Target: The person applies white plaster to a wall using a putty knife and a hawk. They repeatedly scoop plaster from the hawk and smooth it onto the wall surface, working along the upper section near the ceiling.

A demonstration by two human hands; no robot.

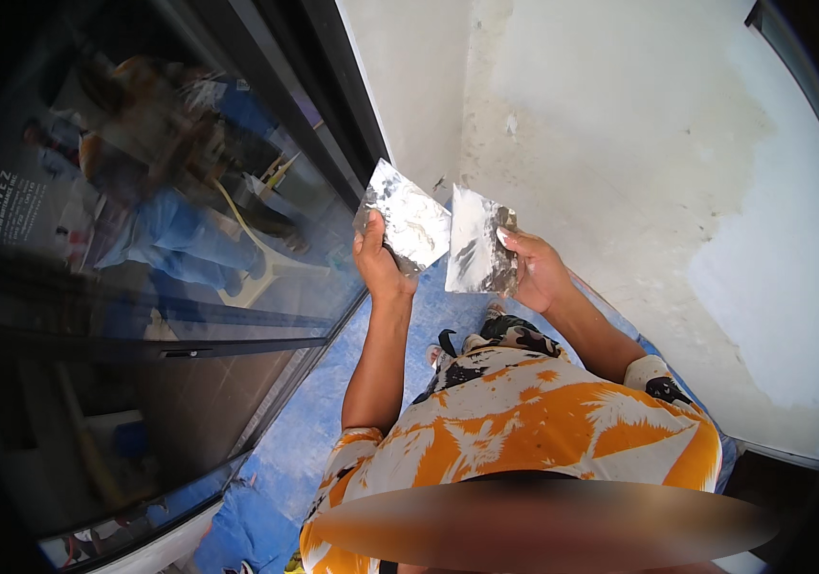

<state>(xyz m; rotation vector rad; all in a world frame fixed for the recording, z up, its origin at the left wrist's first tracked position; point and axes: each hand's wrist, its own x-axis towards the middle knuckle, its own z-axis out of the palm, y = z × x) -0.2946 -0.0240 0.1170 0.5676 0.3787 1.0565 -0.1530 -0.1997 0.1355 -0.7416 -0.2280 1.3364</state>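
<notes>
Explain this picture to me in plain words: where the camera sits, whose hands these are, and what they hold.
There is no machine here, only a person filmed by a wide fisheye camera worn on their head and looking down, so straight edges bend near the rim. The forearms rising from below are the person's own, above an orange and white patterned shirt. The left hand grips one flat metal blade smeared with grey-white paste, and the right hand grips a second metal blade; the two blades meet edge to edge. Ahead is a patchy white plastered wall, to the left a dark glass door, and below a blue floor sheet.
</notes>
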